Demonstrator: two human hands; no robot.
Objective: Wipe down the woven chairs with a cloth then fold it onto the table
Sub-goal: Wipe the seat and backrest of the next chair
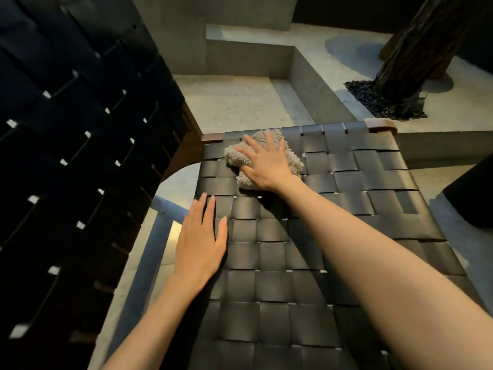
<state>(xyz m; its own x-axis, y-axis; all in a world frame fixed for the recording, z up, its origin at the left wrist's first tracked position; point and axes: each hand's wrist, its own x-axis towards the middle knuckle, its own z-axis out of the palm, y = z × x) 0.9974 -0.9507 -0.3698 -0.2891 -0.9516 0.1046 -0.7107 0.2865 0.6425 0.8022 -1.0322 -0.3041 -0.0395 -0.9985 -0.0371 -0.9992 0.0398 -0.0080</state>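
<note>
A person's right hand (266,166), fingers spread, presses flat on a crumpled beige cloth (236,157) lying under it on a woven chair seat (346,214). Below and left of it, the left hand (198,244) rests flat on the seat's edge, fingers straight and together.

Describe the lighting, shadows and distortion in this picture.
Head view: dim, warm light; chair back at left nearly black; soft sheen on the woven seat; the right hand on the cloth casts a shadow below its wrist; wide-angle lens swells the near forearm.
</note>
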